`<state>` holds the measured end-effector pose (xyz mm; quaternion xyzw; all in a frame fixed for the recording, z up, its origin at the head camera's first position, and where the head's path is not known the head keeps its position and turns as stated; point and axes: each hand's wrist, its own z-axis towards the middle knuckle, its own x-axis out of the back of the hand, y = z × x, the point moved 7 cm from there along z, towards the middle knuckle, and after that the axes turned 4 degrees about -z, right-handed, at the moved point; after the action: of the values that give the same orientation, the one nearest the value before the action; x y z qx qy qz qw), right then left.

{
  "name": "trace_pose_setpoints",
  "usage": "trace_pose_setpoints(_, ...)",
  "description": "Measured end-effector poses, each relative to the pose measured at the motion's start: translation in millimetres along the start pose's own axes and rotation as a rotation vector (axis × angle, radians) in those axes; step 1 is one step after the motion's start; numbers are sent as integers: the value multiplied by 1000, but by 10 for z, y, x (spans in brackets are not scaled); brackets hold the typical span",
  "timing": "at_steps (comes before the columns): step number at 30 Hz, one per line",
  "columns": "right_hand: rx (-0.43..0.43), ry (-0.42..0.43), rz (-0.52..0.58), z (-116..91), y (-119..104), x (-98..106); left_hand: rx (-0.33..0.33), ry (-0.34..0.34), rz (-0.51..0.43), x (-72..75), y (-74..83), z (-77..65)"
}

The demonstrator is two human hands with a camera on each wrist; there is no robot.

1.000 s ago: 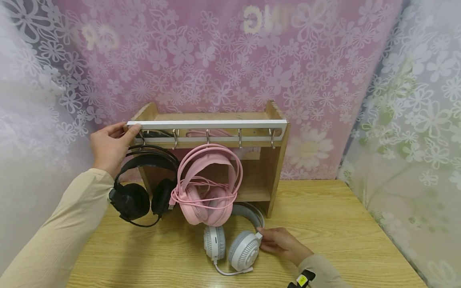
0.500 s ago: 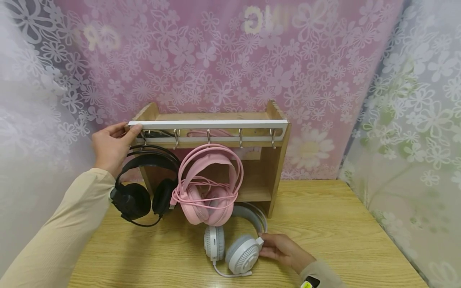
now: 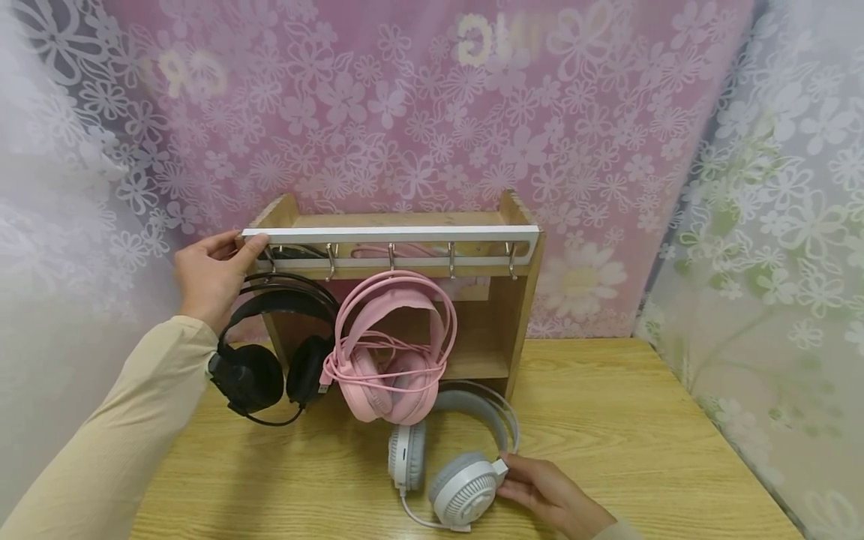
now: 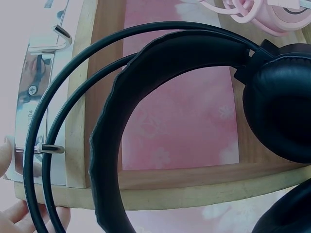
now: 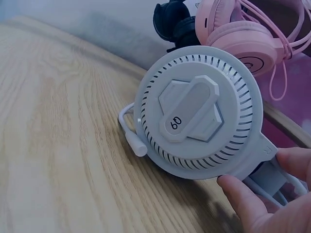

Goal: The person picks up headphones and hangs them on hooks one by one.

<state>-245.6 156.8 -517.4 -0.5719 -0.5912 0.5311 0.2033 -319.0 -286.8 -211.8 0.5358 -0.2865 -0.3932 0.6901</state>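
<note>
My left hand (image 3: pixel 211 274) grips the left end of the white hook rail (image 3: pixel 398 232) on the wooden shelf, thumb over the top edge. Just below it a black headset (image 3: pixel 250 371) hangs by its headband from the leftmost hook; in the left wrist view its twin bands (image 4: pixel 36 126) pass over a metal hook (image 4: pixel 51 148). A pink headset (image 3: pixel 394 352) hangs at the middle hook, its cable wound around it. Low in front, my right hand (image 3: pixel 550 491) pinches a white headset (image 3: pixel 467 491) where the band meets the right earcup. Its microphone boom (image 5: pixel 131 133) shows in the right wrist view.
The wooden shelf (image 3: pixel 518 322) stands at the back of the wood-grain table (image 3: pixel 621 420). Other metal hooks (image 3: pixel 451 260) line the rail to the right of the pink headset. A floral curtain (image 3: pixel 432 112) covers the back and sides.
My right hand has moved right and slightly toward me, drawing the white headset's right earcup and band with it. My left hand keeps its grip on the rail; the hung headsets stay put.
</note>
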Motion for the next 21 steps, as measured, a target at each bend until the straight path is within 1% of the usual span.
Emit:
trace_pose_setpoints(2,-6,-5,2,-46,-13,16,-3,0,-9,-4,-5,4)
trace_pose_setpoints(7,-6,-17,-43,-115,-35,36,1,-3,-39,1,-10,17)
trace_pose_setpoints(12,16,-28,-51,-179,-62,31,9,-20,-46,3,0,13)
trace_pose_setpoints(15,30,-29,-41,-217,-77,26,2,-26,-15,-1,2,6)
trace_pose_setpoints(19,30,-23,-19,-268,-78,31,-13,-27,64,-11,8,-4)
trace_pose_setpoints(21,26,-21,-17,-284,-72,40,-15,-26,73,-9,10,-4)
